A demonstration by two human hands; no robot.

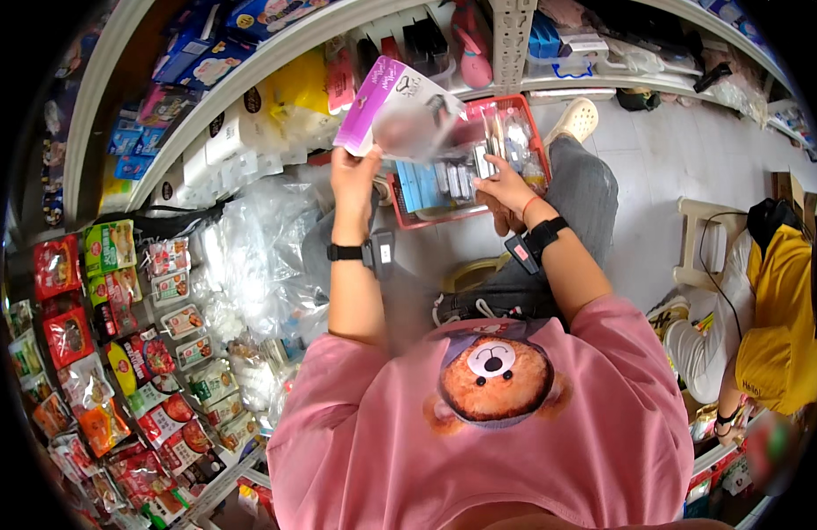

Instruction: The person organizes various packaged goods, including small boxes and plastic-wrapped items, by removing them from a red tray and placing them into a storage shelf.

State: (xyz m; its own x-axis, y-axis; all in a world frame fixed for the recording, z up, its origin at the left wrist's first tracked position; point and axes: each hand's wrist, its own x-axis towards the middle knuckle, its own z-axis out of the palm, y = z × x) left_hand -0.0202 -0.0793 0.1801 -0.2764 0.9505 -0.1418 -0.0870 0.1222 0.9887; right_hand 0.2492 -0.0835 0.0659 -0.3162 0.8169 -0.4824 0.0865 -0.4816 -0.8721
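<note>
My left hand (355,173) grips the lower corner of a flat purple and white package (408,109), which is held up at a tilt and is partly blurred. Beyond and below it is a red plastic basket (539,142) filled with small packaged goods, among them light blue packs (418,187) and a row of small clear-wrapped packs (456,180). My right hand (504,185) is over the basket's near right part, its thumb and fingers around a small white packet (484,161). A brown item (504,215) hangs below that hand. Black straps with small devices are around both wrists.
Metal shelves (509,50) with goods curve across the front. Clear plastic bags (262,238) lie at the left beside racks of packaged food (143,358). At the right are a beige plastic stool (696,242) and another person in a yellow top (779,318), one hand low at a shelf.
</note>
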